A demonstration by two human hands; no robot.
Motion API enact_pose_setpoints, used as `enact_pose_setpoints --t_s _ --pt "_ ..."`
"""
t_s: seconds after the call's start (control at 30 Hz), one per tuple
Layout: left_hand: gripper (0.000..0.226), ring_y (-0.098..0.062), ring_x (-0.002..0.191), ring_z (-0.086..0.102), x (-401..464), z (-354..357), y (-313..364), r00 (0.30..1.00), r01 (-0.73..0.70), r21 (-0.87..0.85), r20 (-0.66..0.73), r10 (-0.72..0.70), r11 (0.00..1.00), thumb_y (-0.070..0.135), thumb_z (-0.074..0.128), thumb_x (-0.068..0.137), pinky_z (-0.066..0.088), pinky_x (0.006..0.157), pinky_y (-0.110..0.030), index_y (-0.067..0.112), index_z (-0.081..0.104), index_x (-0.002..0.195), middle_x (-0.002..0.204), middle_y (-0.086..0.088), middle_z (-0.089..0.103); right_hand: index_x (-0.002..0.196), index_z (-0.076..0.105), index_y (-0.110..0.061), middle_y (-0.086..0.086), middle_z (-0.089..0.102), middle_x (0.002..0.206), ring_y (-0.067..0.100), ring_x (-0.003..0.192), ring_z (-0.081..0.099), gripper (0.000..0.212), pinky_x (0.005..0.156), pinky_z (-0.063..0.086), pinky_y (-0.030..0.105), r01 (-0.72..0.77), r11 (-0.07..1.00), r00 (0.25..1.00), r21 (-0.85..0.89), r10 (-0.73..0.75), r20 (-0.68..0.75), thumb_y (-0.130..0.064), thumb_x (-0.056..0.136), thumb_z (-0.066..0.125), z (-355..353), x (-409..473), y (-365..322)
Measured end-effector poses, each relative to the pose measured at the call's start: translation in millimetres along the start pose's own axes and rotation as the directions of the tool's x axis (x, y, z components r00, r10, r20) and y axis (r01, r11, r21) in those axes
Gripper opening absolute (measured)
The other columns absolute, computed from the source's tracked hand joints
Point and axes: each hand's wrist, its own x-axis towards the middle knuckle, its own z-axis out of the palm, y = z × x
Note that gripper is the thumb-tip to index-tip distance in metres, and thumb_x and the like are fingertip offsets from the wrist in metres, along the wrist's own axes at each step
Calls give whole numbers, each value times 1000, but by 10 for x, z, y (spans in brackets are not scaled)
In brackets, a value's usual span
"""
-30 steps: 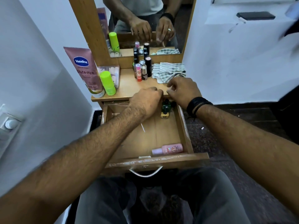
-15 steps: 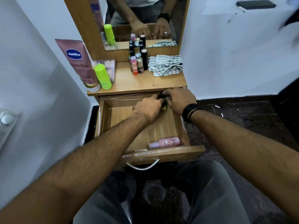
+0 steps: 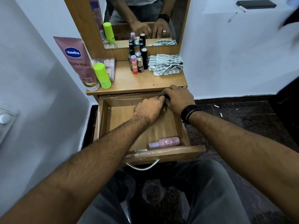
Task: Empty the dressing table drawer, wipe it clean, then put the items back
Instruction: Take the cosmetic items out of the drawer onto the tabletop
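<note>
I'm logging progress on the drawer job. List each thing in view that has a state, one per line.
Drawer: pulled open, nearly emptied.
Pink bottle: lying on its side at the drawer's front right.
Left hand: at the drawer's back right, fingers curled on a small dark item, mostly hidden.
Right hand: curled on the same item.
Cloth: crumpled on the tabletop.
Lipsticks: standing upright, capped.
Green bottle: upright, capped.

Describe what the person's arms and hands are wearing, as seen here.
Both forearms are bare and hairy, with no sleeves in view. The right hand has stacked black bands at its wrist; the left hand has a bare wrist. The mirror shows a ring on one finger.
</note>
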Motion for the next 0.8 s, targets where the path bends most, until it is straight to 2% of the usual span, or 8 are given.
enact_pose_setpoints --t_s 0.17,0.33,0.6,0.8 --pt "28 -34 108 63 -28 27 -88 1000 -13 -28 -14 13 1000 26 51 100 55 86 -52 19 46 126 124 -5 61 109 59 -28 -1 61 114 30 102 60 17 90 49 50 21 1000 999 16 -20 -41 -26 92 57 47 -6 -9" --pt "25 -34 105 62 -75 0 -120 999 -32 -54 -37 30 998 31 51 101 54 83 -49 17 49 122 121 -5 62 101 57 -24 1 63 104 28 97 59 8 90 46 45 47 999 998 0 -47 -32 -22 93 56 23 26 -75" --pt "22 -32 103 63 -218 -77 -177 996 -61 -39 -68 58 997 30 52 101 49 78 -40 16 51 118 118 -6 63 107 64 -25 1 60 110 30 101 58 22 85 54 46 -55 996 998 66 54 8 -33 88 59 -4 0 -127" --pt "20 -32 103 63 -325 -142 -278 995 -72 -10 -75 71 997 30 53 99 50 80 -41 19 52 116 116 -5 64 102 69 -18 6 64 105 31 99 61 20 84 55 45 -75 997 997 32 74 34 -22 87 55 -30 3 -204"
